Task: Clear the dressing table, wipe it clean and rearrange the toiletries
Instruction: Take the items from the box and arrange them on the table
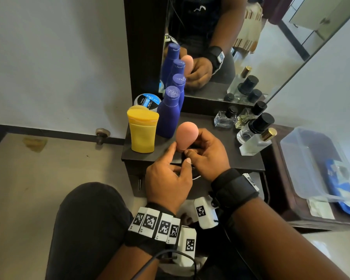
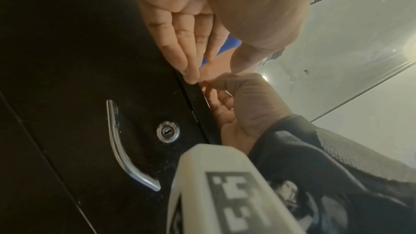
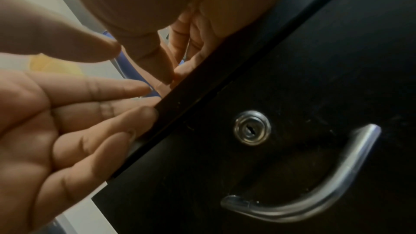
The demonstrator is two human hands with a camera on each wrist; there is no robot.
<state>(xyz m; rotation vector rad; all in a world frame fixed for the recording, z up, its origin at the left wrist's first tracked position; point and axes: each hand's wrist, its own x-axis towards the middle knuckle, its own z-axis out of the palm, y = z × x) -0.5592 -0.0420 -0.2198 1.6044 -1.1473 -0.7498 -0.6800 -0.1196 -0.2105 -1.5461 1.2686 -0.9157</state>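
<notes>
hands [image 1: 168,178] [image 1: 208,152] touch upright pink sponge [image 1: 187,134]

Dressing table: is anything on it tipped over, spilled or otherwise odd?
Nothing stands out. The yellow bottle, blue bottles and perfume bottles all stand upright on the table, with no spill visible. The pink egg-shaped item is simply held in the right hand near the front edge.

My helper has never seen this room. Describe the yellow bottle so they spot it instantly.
Find the dark dressing table below the mirror. At its front left corner, beside the blue bottle, stands the yellow bottle. Squat and broad-capped, it alone is yellow.
</notes>
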